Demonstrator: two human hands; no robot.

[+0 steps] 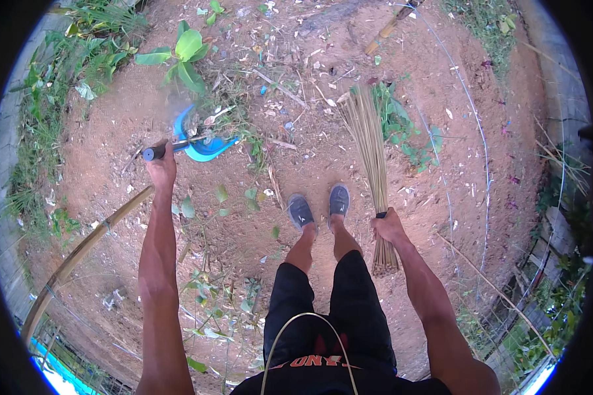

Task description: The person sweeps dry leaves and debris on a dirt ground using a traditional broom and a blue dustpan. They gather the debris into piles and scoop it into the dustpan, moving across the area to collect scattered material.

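My left hand [163,165] grips the dark handle of a blue long-handled dustpan [210,149], whose pan is down by the ground with some plant scraps in or behind it. In my right hand [389,225] is a stick broom [370,148] of thin bundled ribs, held near its bound butt end. Its bristle tips fan out forward, over the dirt beside a green leafy vine [395,116]. Cut grass and dry litter [242,126] lie just beyond the dustpan. Whether the bristles touch the ground I cannot tell.
A broad-leaved young plant [185,59] grows ahead on the left. A bent bamboo pole [84,252] crosses at left. White string [469,98] runs along the right, near a thin stick [499,294]. Grey paving [2,163] borders the left. My shoes [301,210] stand on reddish soil.
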